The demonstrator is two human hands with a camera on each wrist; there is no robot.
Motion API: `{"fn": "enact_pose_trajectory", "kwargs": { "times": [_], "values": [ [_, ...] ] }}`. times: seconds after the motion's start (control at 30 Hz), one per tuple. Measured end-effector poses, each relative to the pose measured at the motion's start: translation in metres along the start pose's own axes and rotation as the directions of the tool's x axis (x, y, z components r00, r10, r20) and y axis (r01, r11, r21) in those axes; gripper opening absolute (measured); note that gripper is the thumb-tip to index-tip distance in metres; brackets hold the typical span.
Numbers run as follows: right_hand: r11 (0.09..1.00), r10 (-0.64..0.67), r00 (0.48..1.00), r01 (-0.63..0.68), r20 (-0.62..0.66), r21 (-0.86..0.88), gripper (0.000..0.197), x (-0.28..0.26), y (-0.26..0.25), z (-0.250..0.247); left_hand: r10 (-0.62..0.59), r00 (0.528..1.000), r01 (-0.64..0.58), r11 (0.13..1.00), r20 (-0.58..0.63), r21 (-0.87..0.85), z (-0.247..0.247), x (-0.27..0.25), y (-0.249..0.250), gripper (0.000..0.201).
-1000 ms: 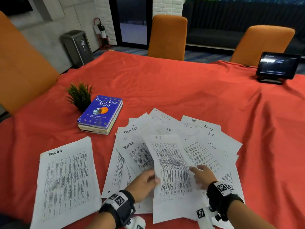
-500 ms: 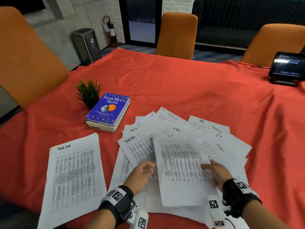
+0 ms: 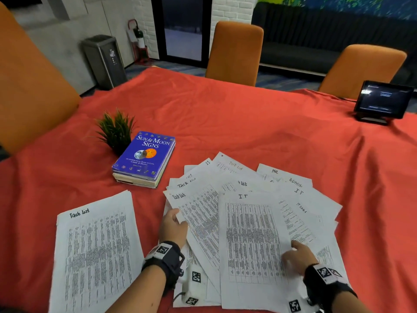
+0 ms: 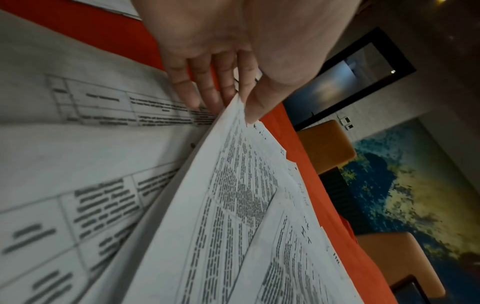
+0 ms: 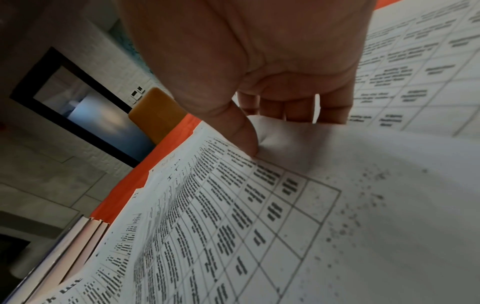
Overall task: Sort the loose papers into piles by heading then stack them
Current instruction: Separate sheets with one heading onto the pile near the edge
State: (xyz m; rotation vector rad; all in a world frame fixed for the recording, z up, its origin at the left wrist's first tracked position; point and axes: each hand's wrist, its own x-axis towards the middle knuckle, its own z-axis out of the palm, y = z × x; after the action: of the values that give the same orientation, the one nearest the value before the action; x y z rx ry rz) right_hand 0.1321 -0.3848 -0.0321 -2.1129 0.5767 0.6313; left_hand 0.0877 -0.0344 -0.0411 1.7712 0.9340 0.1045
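Note:
Loose printed sheets (image 3: 282,184) lie fanned out on the red tablecloth, with handwritten headings Task list, IT, HR and Admin. A separate Task list pile (image 3: 97,251) lies at the left. My left hand (image 3: 176,219) pinches the left edge of a Task list sheet (image 3: 198,220) in the fan; in the left wrist view the thumb lies on top of this sheet (image 4: 233,185) and the fingers (image 4: 197,92) go under it. My right hand (image 3: 291,249) pinches the right edge of the top sheet headed I.T (image 3: 250,240), thumb (image 5: 241,133) on the sheet (image 5: 233,205), fingers curled beneath.
A blue book (image 3: 144,157) on a small stack and a little green plant (image 3: 116,129) stand behind the left pile. A tablet on a stand (image 3: 383,100) sits at the far right. Orange chairs (image 3: 234,50) ring the table (image 3: 248,123).
The I.T sheet, held up in the air half a second ago, has come down and to the right. My left hand has let go of it and moved left to the Task list sheet's edge.

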Motion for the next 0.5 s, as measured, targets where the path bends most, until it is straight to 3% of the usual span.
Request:
{"fn": "enact_pose_trajectory", "kwargs": {
  "times": [0.07,0.2,0.4,0.5],
  "values": [
    [1.000,-0.021,0.999,0.020,-0.037,-0.025,0.045,-0.001,0.001,0.002,0.031,0.999,-0.032,0.999,-0.033,-0.037,-0.003,0.003,0.003,0.041],
    [0.997,-0.075,0.992,0.074,-0.099,-0.009,0.033,-0.026,-0.016,-0.001,0.037,0.998,-0.040,0.998,-0.048,-0.055,-0.013,0.008,0.003,0.036],
    [0.995,-0.067,0.997,0.070,-0.038,0.078,0.053,-0.042,-0.024,0.012,0.013,0.998,-0.019,0.996,0.069,0.090,-0.034,0.010,-0.024,0.045],
    [0.999,-0.041,0.998,0.040,0.041,0.035,0.053,-0.057,-0.031,0.038,-0.028,0.992,0.019,0.997,0.125,0.076,-0.039,0.001,-0.032,0.041]
  ]
}}
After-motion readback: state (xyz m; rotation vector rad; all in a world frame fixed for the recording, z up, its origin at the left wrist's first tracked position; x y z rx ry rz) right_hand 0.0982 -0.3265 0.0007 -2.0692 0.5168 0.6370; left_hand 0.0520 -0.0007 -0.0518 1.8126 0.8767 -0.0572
